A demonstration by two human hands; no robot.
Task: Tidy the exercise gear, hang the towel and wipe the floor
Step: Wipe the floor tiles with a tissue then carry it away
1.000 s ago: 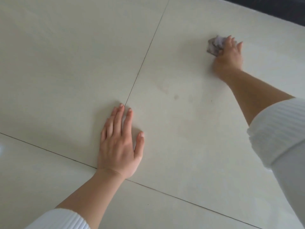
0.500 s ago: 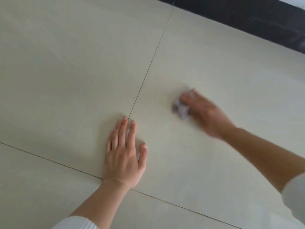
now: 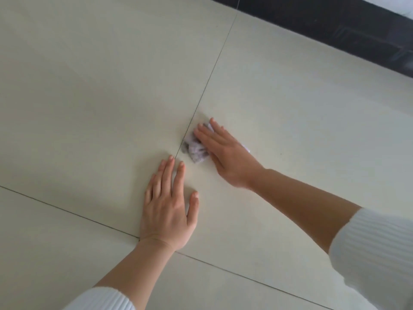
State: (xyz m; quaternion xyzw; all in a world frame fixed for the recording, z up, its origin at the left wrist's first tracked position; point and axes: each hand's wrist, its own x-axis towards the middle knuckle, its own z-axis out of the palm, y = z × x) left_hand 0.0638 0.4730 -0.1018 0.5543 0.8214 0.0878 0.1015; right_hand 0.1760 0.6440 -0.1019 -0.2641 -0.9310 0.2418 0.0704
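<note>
The head view looked down on a pale tiled floor (image 3: 89, 86) crossed by thin dark grout lines (image 3: 212, 68), with a dark band (image 3: 335, 25) along its far edge at the upper right. Nothing lay between the hands. A small crumpled cloth (image 3: 196, 151), whitish with grey-purple marks, sat on the floor just right of the long grout line, mostly covered. The right hand (image 3: 225, 151) lay on it with straight fingers, pressing it flat against the tile. The left hand (image 3: 167, 209) rested near it, palm down, fingers spread, over a grout crossing. White ribbed sleeves (image 3: 375, 253) covered both upper forearms.
</note>
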